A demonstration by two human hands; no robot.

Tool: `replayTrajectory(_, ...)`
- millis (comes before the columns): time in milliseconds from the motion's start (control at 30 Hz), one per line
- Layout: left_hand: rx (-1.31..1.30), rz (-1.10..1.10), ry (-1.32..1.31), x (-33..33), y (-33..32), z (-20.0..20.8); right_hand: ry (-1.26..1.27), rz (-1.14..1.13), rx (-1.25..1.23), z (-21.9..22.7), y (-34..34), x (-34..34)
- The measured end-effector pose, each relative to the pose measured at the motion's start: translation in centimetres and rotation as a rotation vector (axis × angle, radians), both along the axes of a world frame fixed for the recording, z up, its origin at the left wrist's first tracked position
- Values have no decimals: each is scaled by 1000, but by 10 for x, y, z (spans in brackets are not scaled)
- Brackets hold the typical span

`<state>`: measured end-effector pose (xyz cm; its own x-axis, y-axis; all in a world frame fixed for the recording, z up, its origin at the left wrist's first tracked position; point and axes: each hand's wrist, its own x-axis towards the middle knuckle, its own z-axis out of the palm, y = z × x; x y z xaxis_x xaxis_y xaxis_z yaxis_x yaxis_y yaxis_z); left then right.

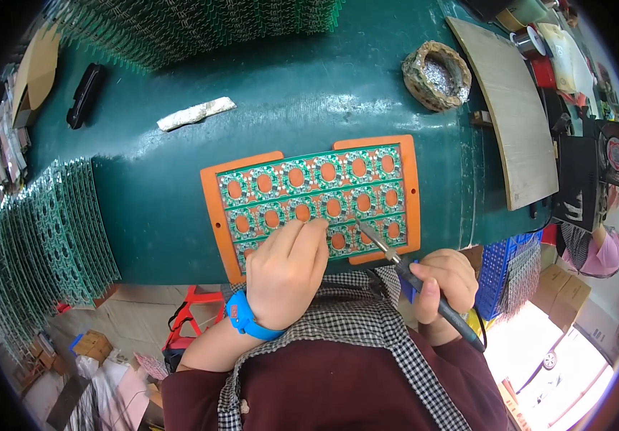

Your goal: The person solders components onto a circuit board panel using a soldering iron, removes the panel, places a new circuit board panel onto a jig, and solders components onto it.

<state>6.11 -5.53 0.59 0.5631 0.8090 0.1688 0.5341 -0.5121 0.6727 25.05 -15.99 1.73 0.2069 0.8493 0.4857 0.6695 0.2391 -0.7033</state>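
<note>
A green circuit board panel [313,190] with rows of round cut-outs lies in an orange tray [411,194] on the bench before me. My right hand [447,286] grips a soldering iron [388,253] by its dark handle. The iron's metal tip reaches up and left to the panel, right of the middle. My left hand [285,262] rests over the panel's lower left part, its fingers bent and drawn together. Whatever those fingertips may hold is hidden under them. A blue strap [252,321] circles my left wrist.
Stacked green circuit boards [58,230] stand at the left, more boards [209,29] at the back. A rough stone-like bowl [435,75] and a wooden board [510,115] are at the right. A white roll [196,113] and a black object [84,95] lie farther off.
</note>
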Motion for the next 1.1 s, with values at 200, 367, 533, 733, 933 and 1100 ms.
replayTrajectory(200, -51, -32, -40, -5, -13, 0, 3, 59, -21, -2, -10, -6)
replayTrajectory(367, -56, -49, -61, -4, -14, -1, -22, 9, -5, -6, -8, -14)
replayTrajectory(533, -27, -24, -43, -5, -17, -3, -32, 13, 7, -8, -12, -14)
replayTrajectory(733, -29, -52, -18, -3, -17, -2, -27, -1, 7, -10, -14, -15)
replayTrajectory(933, 13, -65, 62, -9, -16, 4, -31, -11, 14, -10, -22, -14)
replayTrajectory(1100, -20, 17, 8, -17, -19, -2, -8, 23, 29, -7, -18, -19)
